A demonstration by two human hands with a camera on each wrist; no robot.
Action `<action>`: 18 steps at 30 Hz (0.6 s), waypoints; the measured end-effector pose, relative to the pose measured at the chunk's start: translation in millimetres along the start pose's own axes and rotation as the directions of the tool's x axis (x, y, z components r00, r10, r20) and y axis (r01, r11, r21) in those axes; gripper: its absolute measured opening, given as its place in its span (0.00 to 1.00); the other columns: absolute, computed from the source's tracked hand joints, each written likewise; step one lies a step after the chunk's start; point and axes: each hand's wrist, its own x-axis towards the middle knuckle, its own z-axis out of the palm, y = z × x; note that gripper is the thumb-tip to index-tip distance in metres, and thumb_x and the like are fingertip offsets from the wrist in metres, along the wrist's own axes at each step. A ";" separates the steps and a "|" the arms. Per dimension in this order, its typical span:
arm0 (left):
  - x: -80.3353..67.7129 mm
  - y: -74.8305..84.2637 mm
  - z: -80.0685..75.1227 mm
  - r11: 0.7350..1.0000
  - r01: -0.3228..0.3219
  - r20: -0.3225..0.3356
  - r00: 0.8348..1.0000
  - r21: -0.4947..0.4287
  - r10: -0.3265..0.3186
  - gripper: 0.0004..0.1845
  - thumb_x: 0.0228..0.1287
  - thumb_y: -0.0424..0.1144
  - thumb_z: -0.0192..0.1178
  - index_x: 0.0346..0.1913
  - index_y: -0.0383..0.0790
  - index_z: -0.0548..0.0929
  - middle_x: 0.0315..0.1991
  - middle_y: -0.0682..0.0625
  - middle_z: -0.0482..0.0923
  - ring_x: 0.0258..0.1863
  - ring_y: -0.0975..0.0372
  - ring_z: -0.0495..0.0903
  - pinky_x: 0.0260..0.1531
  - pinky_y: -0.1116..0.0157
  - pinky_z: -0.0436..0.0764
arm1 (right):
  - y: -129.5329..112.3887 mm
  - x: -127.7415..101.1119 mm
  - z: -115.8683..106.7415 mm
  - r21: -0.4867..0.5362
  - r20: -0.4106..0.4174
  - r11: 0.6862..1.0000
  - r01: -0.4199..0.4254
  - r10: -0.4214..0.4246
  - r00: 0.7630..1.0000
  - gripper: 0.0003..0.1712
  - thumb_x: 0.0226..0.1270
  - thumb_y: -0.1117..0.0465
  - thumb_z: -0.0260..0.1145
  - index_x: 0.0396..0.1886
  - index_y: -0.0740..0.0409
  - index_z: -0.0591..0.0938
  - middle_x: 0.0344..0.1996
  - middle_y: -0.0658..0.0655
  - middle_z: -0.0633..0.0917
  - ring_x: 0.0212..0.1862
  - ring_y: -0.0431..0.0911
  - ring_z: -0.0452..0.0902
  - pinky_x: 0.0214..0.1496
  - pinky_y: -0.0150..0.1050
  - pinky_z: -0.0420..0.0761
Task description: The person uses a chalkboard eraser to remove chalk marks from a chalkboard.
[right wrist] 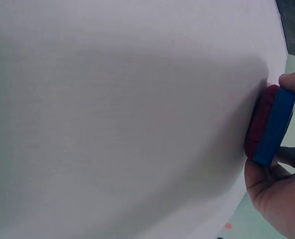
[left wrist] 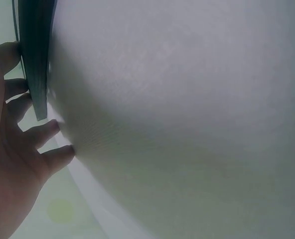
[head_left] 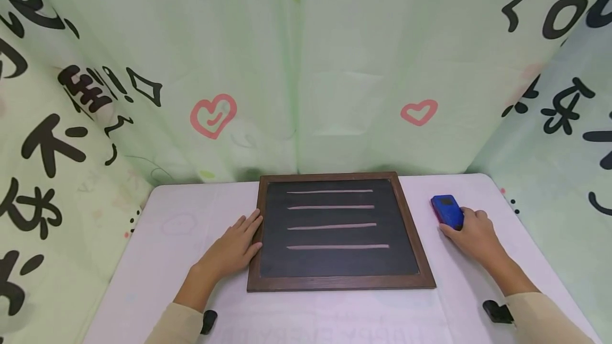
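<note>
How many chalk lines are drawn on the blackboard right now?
4, stacked on the blackboard: the top line, the second line, the third line, and the bottom line, which is the longest. None appear hidden.

Blue eraser (head_left: 447, 210) with red underside; brown-framed black chalkboard (head_left: 334, 264).

Eraser (head_left: 447, 211) right of chalkboard (head_left: 340, 232), on table (head_left: 191, 211).

A white table (head_left: 167, 238) stands before pale green, perhaps fabric, printed curtains (head_left: 334, 68).
</note>
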 end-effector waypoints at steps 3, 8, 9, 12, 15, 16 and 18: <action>0.2 0.0 0.0 1.000 0.001 0.000 1.000 -0.007 -0.001 0.35 0.81 0.48 0.53 0.81 0.35 0.59 0.83 0.42 0.52 0.78 0.37 0.59 0.70 0.35 0.68 | 0.1 0.0 -5.4 0.002 -0.002 1.000 0.014 -0.013 1.000 0.49 0.70 0.50 0.69 0.67 0.90 0.60 0.52 0.87 0.66 0.50 0.76 0.67 0.50 0.74 0.78; -1.1 -0.5 1.4 1.000 0.010 0.008 1.000 -0.007 -0.010 0.35 0.81 0.48 0.52 0.81 0.36 0.58 0.84 0.43 0.52 0.78 0.38 0.59 0.71 0.35 0.67 | -1.1 3.7 -13.2 -0.008 -0.014 0.998 0.067 -0.067 0.998 0.47 0.69 0.55 0.69 0.68 0.88 0.60 0.54 0.88 0.66 0.53 0.79 0.65 0.52 0.77 0.76; -1.2 -0.7 1.7 1.000 0.012 0.009 1.000 -0.004 -0.012 0.35 0.81 0.48 0.52 0.82 0.37 0.58 0.84 0.43 0.51 0.79 0.38 0.58 0.71 0.35 0.67 | -1.6 4.7 -14.5 -0.008 -0.016 0.997 0.079 -0.079 0.997 0.46 0.68 0.55 0.70 0.68 0.88 0.60 0.55 0.88 0.66 0.53 0.79 0.65 0.52 0.77 0.75; -1.5 -1.0 1.7 1.000 0.012 0.014 1.000 0.002 -0.012 0.35 0.81 0.49 0.51 0.82 0.37 0.57 0.84 0.44 0.51 0.79 0.38 0.58 0.71 0.35 0.67 | -3.1 8.9 -18.0 -0.017 -0.027 0.991 0.130 -0.130 0.991 0.44 0.67 0.58 0.71 0.68 0.85 0.62 0.56 0.88 0.67 0.55 0.79 0.65 0.53 0.77 0.74; -1.1 -1.2 1.7 1.000 0.010 0.013 1.000 0.002 -0.010 0.35 0.81 0.49 0.51 0.82 0.37 0.57 0.84 0.43 0.51 0.79 0.38 0.58 0.71 0.35 0.67 | -5.2 13.9 -21.3 -0.021 -0.033 0.983 0.184 -0.185 0.982 0.42 0.66 0.60 0.71 0.68 0.83 0.64 0.57 0.87 0.67 0.55 0.80 0.65 0.54 0.76 0.72; -0.8 -1.1 1.6 1.000 0.009 0.012 1.000 0.002 -0.009 0.35 0.81 0.49 0.51 0.82 0.37 0.57 0.84 0.43 0.51 0.79 0.38 0.58 0.71 0.35 0.67 | -5.8 16.3 -22.3 -0.025 -0.028 0.980 0.199 -0.200 0.979 0.41 0.66 0.60 0.71 0.69 0.82 0.64 0.58 0.87 0.68 0.56 0.80 0.65 0.55 0.76 0.71; -0.3 -1.2 1.4 1.000 0.008 0.011 1.000 0.006 -0.008 0.35 0.81 0.48 0.52 0.82 0.37 0.57 0.84 0.43 0.51 0.79 0.38 0.58 0.71 0.36 0.67 | -7.5 21.8 -24.2 -0.032 -0.013 0.974 0.225 -0.226 0.974 0.41 0.67 0.61 0.71 0.70 0.81 0.65 0.59 0.86 0.68 0.58 0.80 0.65 0.58 0.77 0.70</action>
